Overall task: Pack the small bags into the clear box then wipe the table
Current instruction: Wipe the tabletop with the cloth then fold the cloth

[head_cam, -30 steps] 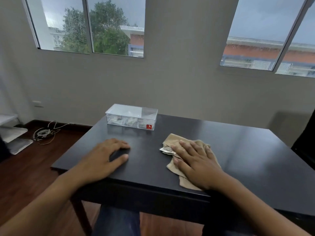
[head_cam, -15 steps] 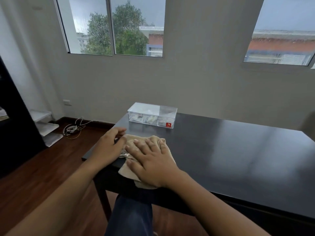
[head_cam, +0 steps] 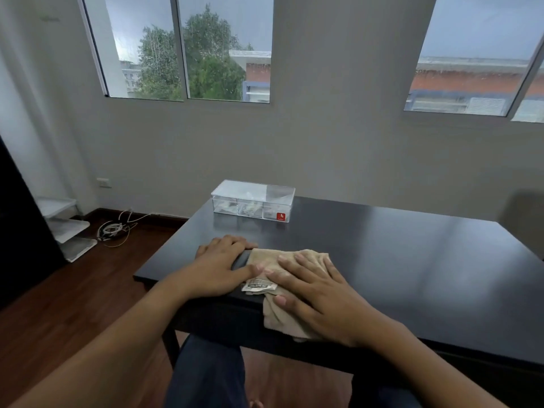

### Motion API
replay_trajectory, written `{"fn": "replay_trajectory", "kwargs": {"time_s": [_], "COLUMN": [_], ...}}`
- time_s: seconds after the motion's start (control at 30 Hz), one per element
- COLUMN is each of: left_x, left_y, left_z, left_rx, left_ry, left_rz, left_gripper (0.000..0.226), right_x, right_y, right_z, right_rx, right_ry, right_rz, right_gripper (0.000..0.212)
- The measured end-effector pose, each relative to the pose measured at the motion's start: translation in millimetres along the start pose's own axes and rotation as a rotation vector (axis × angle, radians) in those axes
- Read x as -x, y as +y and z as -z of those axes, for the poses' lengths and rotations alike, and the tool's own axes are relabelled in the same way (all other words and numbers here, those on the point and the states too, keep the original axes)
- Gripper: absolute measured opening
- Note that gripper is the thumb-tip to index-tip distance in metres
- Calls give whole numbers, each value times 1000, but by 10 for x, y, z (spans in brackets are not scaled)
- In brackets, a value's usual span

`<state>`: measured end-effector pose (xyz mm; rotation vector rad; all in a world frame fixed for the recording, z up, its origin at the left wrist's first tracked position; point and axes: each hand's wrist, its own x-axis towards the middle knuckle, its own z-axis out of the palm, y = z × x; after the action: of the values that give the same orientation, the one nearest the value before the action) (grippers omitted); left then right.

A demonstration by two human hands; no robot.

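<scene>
A closed clear box (head_cam: 252, 201) holding small bags (head_cam: 249, 208) sits at the dark table's (head_cam: 412, 260) far left; a beige cloth (head_cam: 282, 260) lies flat near its front edge.

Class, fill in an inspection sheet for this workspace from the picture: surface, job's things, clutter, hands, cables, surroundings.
Surface: dark glossy rectangular table, mostly bare.
Job's things: clear plastic lidded box near the far left corner, small bags inside; beige wiping cloth at the near edge, partly hanging over; one small printed bag loose at the near edge beside the cloth.
Clutter: nothing seen.
Hands: left hand flat on the table; right hand flat on the cloth.
Cables: white coiled cable on the floor.
Surroundings: grey wall, rainy windows, white shelf rack.
</scene>
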<state>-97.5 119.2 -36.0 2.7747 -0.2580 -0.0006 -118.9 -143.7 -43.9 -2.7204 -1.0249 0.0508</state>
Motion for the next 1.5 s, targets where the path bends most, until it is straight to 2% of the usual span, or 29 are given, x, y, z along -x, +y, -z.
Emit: {"fn": "replay_trajectory", "kwargs": {"time_s": [0.3, 0.7, 0.9, 0.97, 1.07, 1.2, 1.27, 1.37, 1.5], "left_x": [-155, -168, -263, -329, -447, -604, -637, -657, -695], "left_y": [240, 235, 310, 388, 567, 874, 1047, 1242, 1342], "left_z": [-204, -298, -294, -285, -325, -475, -555, -639, -686], "left_rx": [-20, -85, -114, -104, -80, -29, -7, 33, 102], "left_ry": [55, 110, 61, 27, -7, 12, 30, 51, 95], "left_rz": [-109, -107, -110, -123, -192, -311, -365, -413, -420], "left_gripper": [59, 64, 70, 71, 65, 64, 67, 65, 61], "right_x": [399, -1211, -1410, -1244, -764, 299, 860, 1524, 2143], "right_y": [860, 1656, 1879, 2001, 2300, 2820, 2989, 2849, 2209], "right_z": [262, 296, 388, 433, 558, 728, 769, 750, 587], "right_rx": [-21, 29, -41, -18, 1, 7, 36, 40, 44], "right_ry": [28, 62, 74, 89, 149, 216, 243, 231, 171], "right_rz": [-324, -512, -515, -555, -710, -969, -1054, -1091, -1003], "right_gripper": [54, 58, 61, 63, 65, 67, 76, 67, 62]}}
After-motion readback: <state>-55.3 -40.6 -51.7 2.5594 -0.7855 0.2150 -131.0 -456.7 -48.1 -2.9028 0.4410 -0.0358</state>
